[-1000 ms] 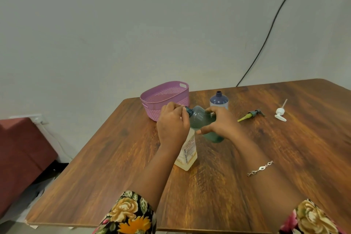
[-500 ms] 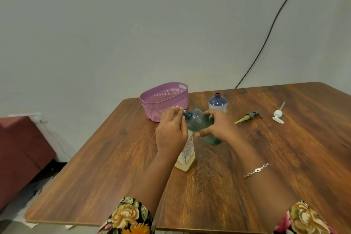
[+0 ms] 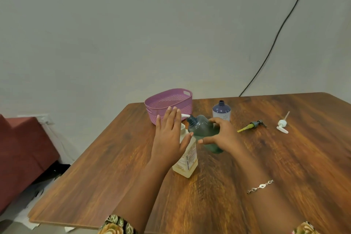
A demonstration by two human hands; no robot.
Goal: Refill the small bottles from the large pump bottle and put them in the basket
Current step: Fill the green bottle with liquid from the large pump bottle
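1. Left hand (image 3: pixel 169 138): fingers straight and spread, palm down, holding nothing, over the top of the large pump bottle (image 3: pixel 187 159).
2. Right hand (image 3: pixel 224 137): fingers and thumb wrapped round the green bottle (image 3: pixel 201 129), holding it tilted with its open neck beside the white spout (image 3: pixel 185 115).
3. Large pump bottle: upright on the table (image 3: pixel 266 157), near its middle.
4. Blue bottle (image 3: pixel 221 111): upright, uncapped, behind the right hand.
5. Purple basket (image 3: pixel 167 100): at the far left edge; contents cannot be told.
6. Green pump head (image 3: pixel 252 125) and white pump head (image 3: pixel 282 124): lying flat to the right, apart.
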